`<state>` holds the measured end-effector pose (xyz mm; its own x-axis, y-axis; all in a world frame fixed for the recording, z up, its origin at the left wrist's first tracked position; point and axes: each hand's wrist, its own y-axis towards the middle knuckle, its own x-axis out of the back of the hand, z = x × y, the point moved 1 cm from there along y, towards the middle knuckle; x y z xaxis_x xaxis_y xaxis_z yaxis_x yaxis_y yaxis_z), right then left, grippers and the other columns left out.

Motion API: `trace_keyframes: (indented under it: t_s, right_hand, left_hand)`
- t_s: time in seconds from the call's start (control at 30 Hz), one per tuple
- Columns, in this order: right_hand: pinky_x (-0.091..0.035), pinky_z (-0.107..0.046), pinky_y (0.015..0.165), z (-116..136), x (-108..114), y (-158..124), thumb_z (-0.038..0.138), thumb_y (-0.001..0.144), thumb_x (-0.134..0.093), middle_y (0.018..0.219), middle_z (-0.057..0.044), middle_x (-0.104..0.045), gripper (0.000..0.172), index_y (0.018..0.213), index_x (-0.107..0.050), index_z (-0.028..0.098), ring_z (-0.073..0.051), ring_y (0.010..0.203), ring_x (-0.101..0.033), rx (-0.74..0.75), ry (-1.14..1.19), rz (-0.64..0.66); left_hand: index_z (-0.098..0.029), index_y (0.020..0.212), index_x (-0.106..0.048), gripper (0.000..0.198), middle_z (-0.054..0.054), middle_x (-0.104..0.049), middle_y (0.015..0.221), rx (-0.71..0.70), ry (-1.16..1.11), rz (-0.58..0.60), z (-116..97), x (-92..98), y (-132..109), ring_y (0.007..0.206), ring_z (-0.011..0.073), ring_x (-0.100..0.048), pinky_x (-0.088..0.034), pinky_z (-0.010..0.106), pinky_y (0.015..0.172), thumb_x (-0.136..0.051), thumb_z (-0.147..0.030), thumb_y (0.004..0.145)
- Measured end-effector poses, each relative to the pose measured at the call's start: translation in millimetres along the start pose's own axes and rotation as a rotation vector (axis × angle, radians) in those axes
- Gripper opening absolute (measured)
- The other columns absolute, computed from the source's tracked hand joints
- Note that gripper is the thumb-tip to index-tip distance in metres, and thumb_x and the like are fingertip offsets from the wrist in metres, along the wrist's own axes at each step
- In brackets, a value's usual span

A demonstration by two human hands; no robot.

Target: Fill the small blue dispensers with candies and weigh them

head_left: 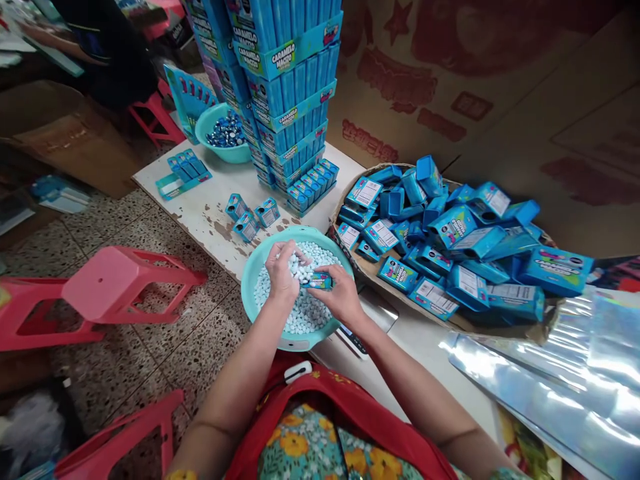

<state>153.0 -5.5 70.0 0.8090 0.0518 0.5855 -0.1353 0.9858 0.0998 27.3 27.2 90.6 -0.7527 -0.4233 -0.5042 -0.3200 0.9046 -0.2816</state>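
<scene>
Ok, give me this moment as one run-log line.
left hand: cupping white candies | right hand: holding Caramelo Macizo box | both: over turquoise basin

Basin [248,293] of candies [311,315]: table's [231,183] left edge | three candy boxes [247,227]: just beyond basin | display-tray stack [286,87]: behind boxes | wrapped-candy bowl [227,155]: far edge, left of stack | carton [473,323] full of boxes: right of basin

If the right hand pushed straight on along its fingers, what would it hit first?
Leading with the small blue box it holds, the right hand would probably meet the pale pellets by the left hand first; the exact depth is unclear.
</scene>
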Motion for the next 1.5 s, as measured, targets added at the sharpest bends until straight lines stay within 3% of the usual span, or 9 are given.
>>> trace_keyframes:
  t_s: [0.37,0.67,1.0,1.23,1.4,1.5]
  right_hand:
    - [-0.040,-0.039,0.084,8,4,6,0.035,0.064,-0.084,0.092,-0.003,-0.069,0.037,0.094,-0.066,0.023,-0.026,0.093,-0.060,0.011,-0.035,-0.032]
    - [-0.040,-0.039,0.085,10,8,13,0.037,0.068,-0.080,0.093,-0.003,-0.069,0.033,0.095,-0.066,0.023,-0.026,0.095,-0.060,0.006,-0.036,-0.043]
    - [-0.041,-0.039,0.085,9,7,15,0.037,0.066,-0.082,0.094,-0.002,-0.069,0.035,0.094,-0.065,0.024,-0.026,0.094,-0.060,0.004,-0.007,-0.055]
    - [-0.043,-0.039,0.086,-1,-1,19,0.034,0.065,-0.082,0.094,-0.003,-0.068,0.035,0.094,-0.065,0.023,-0.025,0.093,-0.060,-0.010,0.067,-0.057]
    - [-0.046,-0.039,0.087,-4,11,14,0.034,0.067,-0.081,0.094,-0.004,-0.067,0.033,0.093,-0.066,0.021,-0.024,0.093,-0.061,-0.037,0.212,-0.081]
    - [-0.047,-0.038,0.088,-5,27,6,0.036,0.066,-0.081,0.098,-0.004,-0.066,0.036,0.096,-0.066,0.023,-0.023,0.094,-0.062,-0.073,0.306,-0.099]
  left_hand:
    - [-0.018,0.065,-0.046,0.033,-0.004,-0.049,0.058,-0.069,0.137,0.045,-4,-9.5,5,0.050,0.0096,-0.052,-0.043,0.024,0.052,-0.068,-0.041,0.075]
    - [-0.018,0.080,-0.054,0.025,-0.003,-0.053,0.062,-0.088,0.190,0.054,-2,-10.0,8,0.055,0.0105,-0.055,-0.046,0.024,0.057,-0.069,-0.038,0.074]
    - [-0.017,0.075,-0.057,0.022,-0.001,-0.057,0.062,-0.181,0.233,0.072,-4,-12.2,4,0.059,0.0120,-0.058,-0.047,0.025,0.063,-0.063,-0.038,0.079]
    - [-0.016,0.074,-0.059,0.018,0.002,-0.059,0.075,-0.068,0.089,0.122,-4,-13.7,4,0.065,0.0139,-0.060,-0.051,0.029,0.064,-0.065,-0.033,0.077]
    - [-0.018,0.074,-0.056,0.022,0.001,-0.057,0.070,-0.053,0.011,0.069,-8,3.7,22,0.066,0.0152,-0.060,-0.051,0.033,0.068,-0.060,-0.038,0.080]
    - [-0.019,0.077,-0.057,0.028,0.003,-0.059,0.075,-0.106,0.307,0.035,13,27.1,45,0.074,0.0178,-0.059,-0.049,0.035,0.075,-0.054,-0.046,0.082]
